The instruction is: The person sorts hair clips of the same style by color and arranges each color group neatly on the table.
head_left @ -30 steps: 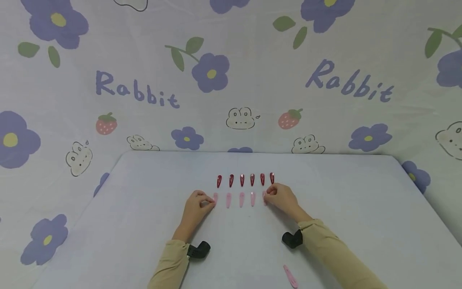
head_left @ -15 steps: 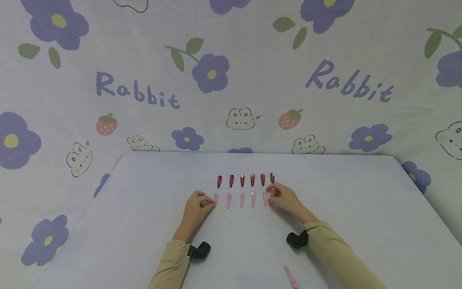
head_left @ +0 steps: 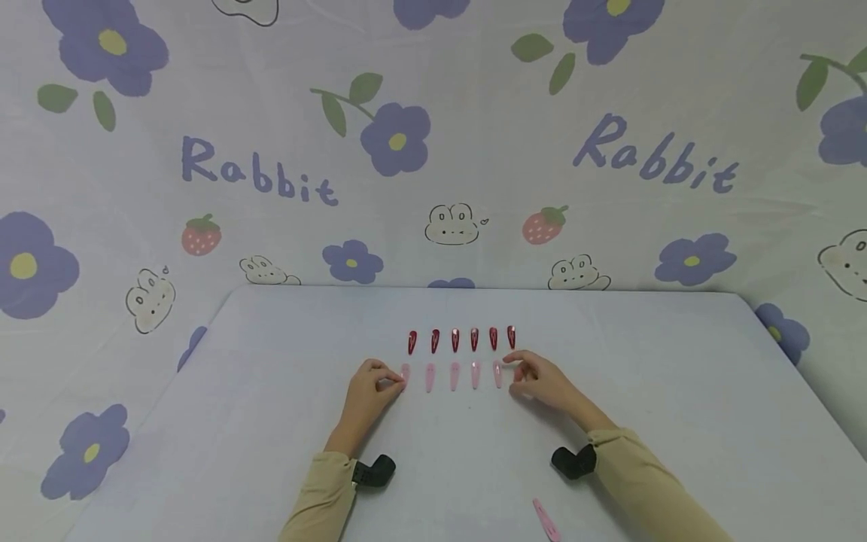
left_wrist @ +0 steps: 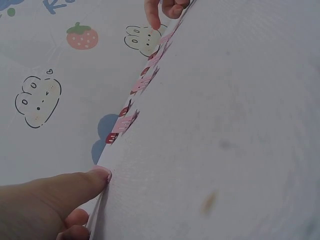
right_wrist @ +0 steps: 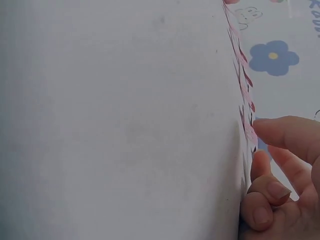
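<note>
On the white table lies a row of several pink snap hair clips, below a row of several dark red hair clips (head_left: 455,340). My left hand (head_left: 372,391) pinches the lower end of the leftmost pink hair clip (head_left: 405,372) between thumb and finger; in the left wrist view the thumb (left_wrist: 85,185) covers most of it. Beside the rightmost pink hair clip (head_left: 497,374), my right hand (head_left: 545,385) holds nothing, its thumb and forefinger spread apart. That clip lies flat, just left of these fingertips.
One more pink hair clip (head_left: 546,521) lies slanted near the table's front, left of the right sleeve (head_left: 653,482). A patterned cloth (head_left: 488,98) hangs behind the table's (head_left: 677,361) far edge. Black wrist cameras sit on both forearms.
My right hand has let go of the rightmost pink hair clip and moved off to the right, its thumb and forefinger parting. The left hand has stayed at its clip.
</note>
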A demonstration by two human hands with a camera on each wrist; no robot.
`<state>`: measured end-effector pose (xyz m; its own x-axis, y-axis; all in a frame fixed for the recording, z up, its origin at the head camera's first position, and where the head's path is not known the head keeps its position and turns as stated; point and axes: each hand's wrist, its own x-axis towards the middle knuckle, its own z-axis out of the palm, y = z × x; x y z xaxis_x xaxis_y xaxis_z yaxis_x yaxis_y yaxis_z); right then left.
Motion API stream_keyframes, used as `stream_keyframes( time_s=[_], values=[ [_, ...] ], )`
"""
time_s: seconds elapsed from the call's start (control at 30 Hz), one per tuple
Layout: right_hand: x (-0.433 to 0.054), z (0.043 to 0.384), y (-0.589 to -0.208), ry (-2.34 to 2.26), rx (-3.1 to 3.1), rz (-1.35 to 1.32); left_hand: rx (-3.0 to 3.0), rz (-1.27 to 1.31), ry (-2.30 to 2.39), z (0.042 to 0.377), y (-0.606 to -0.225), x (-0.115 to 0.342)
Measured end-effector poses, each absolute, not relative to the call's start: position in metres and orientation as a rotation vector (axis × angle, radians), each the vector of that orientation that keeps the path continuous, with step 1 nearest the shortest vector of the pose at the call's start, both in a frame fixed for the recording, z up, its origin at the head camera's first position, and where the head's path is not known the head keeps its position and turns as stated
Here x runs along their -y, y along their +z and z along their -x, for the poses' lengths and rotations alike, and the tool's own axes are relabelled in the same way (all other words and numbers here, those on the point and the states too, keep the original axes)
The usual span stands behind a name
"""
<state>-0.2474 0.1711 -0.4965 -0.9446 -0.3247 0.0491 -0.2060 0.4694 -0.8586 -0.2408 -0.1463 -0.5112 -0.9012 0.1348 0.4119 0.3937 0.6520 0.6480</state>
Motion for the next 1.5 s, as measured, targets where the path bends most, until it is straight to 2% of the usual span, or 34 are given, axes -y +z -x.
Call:
stream_keyframes(
  time_s=[0.57, 0.87, 1.2, 1.37, 1.5],
  values=[
    [-0.186, 0.200, -0.493, -1.689, -2.283, 0.538, 2.552, 0.409, -1.149, 0.240, -0.513, 0.146],
    [-0.196, 0.171, -0.484, -1.526, -2.087, 0.837, 2.549, 0.416, -1.139, 0.241, -0.514, 0.147],
    [-0.199, 0.137, -0.489, -1.418, -2.144, 1.223, 2.551, 0.417, -1.133, 0.243, -0.515, 0.147],
    [-0.197, 0.131, -0.489, -1.300, -2.254, 1.271, 2.556, 0.417, -1.137, 0.243, -0.517, 0.147],
    [-0.195, 0.128, -0.487, -1.218, -2.328, 1.194, 2.549, 0.408, -1.138, 0.243, -0.516, 0.147]
  ],
)
